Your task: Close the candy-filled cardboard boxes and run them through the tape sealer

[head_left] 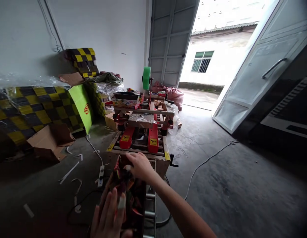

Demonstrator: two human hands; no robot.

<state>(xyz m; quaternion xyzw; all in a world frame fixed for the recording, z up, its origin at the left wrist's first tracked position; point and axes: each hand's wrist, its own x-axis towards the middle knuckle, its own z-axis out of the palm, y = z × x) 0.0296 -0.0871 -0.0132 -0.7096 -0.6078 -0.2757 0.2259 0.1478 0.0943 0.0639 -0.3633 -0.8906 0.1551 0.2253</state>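
A long, narrow open box (pixel 143 201) filled with dark and reddish shiny packets (pixel 130 198) lies in front of me, on a roller conveyor (pixel 150 215). Over the near left part of the box is my left hand (pixel 108 215), its fingers stretched out, with something pale on one fingertip. My right hand (pixel 140 167) reaches to the far end of the box. Its fingers extend leftward over the packets, thumb apart, and no held item shows. Just beyond stands a carton sealing machine (pixel 139 124) with red side belts and a green tape roll (pixel 146 78).
A crank handle (pixel 174 162) juts from the machine's right side. On the floor lie a power strip (pixel 100 176), a grey cable (pixel 208 160) and an opened cardboard box (pixel 50 143). Checkered yellow-black stacks (pixel 36 112) stand left; pink sacks (pixel 174 96) sit by the doorway.
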